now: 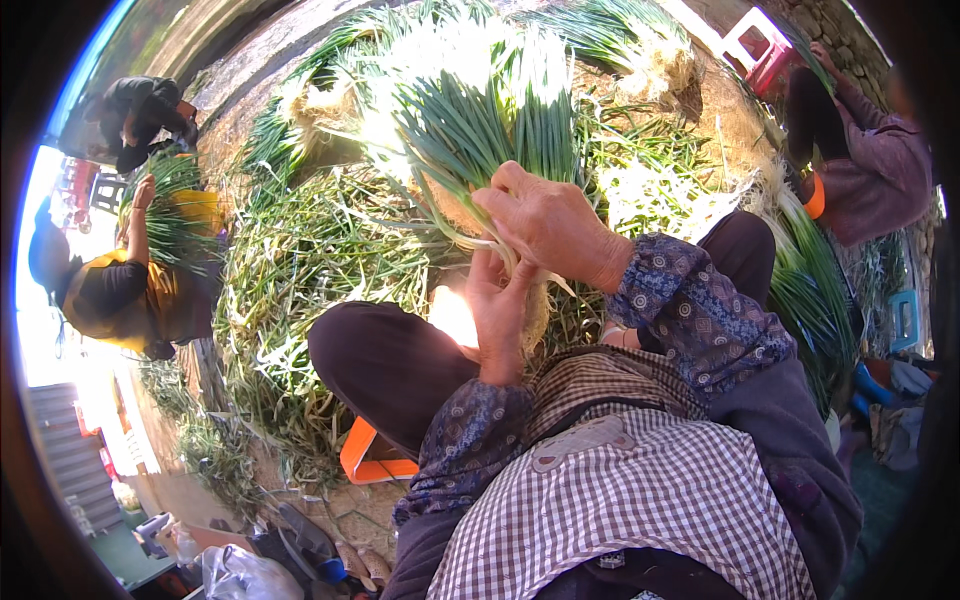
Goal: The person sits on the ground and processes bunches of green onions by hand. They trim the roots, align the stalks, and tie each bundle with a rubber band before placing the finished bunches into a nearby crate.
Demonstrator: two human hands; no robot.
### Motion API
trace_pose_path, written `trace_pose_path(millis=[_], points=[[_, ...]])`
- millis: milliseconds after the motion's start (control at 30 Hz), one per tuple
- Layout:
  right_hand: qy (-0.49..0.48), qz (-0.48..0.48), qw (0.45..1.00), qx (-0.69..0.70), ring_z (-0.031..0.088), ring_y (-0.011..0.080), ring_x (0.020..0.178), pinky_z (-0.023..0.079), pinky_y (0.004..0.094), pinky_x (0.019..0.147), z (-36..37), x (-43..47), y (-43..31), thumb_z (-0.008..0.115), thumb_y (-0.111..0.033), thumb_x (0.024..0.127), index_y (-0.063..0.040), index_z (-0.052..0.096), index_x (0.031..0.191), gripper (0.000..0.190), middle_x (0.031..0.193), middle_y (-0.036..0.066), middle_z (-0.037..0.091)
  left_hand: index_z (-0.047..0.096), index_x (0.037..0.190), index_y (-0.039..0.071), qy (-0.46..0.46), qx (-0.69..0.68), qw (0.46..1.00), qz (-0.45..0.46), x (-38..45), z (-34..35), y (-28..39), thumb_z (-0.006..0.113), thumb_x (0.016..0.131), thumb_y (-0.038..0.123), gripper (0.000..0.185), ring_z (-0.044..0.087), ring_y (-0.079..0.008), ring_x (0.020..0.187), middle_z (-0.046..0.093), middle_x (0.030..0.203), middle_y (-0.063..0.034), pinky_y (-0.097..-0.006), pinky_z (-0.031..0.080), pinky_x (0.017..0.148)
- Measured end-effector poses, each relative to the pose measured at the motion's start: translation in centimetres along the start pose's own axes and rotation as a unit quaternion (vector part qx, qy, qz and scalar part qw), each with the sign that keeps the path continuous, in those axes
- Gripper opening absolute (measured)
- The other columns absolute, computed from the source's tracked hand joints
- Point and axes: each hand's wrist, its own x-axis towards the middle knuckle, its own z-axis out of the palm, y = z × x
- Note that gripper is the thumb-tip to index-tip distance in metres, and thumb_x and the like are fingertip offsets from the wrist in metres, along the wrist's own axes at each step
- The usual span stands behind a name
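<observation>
Both my hands meet in front of my checked apron, over my bent knees. My right hand [551, 221] pinches the pale stems of a few green onions [450, 229] between thumb and fingers. Just below it, my left hand [499, 307] is palm up, its fingers and thumb at the white lower ends of the same stems. Right behind my hands stands a thick bunch of green onions [480, 127], its dark green leaves pointing away from me and partly washed out by sunlight. Stringy roots hang beside my left hand.
Loose trimmed leaves [322, 262] cover the ground. More onion bundles lie at the back [630, 45] and by my right side [806, 300]. An orange stool [375, 454] shows under me. One person [142, 285] works at the left, another [877, 157] at the right, and a third crouches farther back.
</observation>
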Motion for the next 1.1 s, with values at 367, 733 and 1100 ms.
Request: trace_pose_path(millis=[367,733,1100], points=[[-0.024,0.064,0.991,0.114,0.063,0.0230,0.066,0.053,0.0372,0.060,-0.4,-0.1,2.0,0.064,-0.018,0.082,-0.002,0.062,0.093,0.019,0.076,0.009,0.057,0.045,0.135,-0.001,-0.026,0.090,0.995,0.016,0.3,-0.4,-0.7,0.068,0.090,0.005,0.052,0.061,-0.0124,0.102,0.063,0.116,-0.0082,-0.0251,0.050,0.085],[0.333,0.293,0.541,0.715,0.044,0.0033,0.058,0.038,0.0169,0.050,-2.2,-10.7,8.1,0.059,-0.016,0.096,-0.007,0.055,0.093,0.010,0.073,-0.005,0.047,0.042,0.140,-0.001,0.008,0.063,0.998,0.021,-0.2,0.3,1.4,0.062,0.089,0.001,0.055,0.063,-0.0153,0.103,0.063,0.120,-0.0119,-0.0270,0.051,0.089],[0.105,0.244,0.888,0.376,0.064,0.0144,0.078,0.052,0.0268,0.065,-0.9,-7.2,4.0,0.074,-0.023,0.085,0.000,0.045,0.135,0.063,0.118,0.014,0.058,0.048,0.130,-0.005,0.012,0.093,0.995,0.024,-0.1,0.2,0.5,0.064,0.087,-0.003,0.046,0.061,-0.0153,0.101,0.063,0.113,-0.0105,-0.0270,0.049,0.086]])
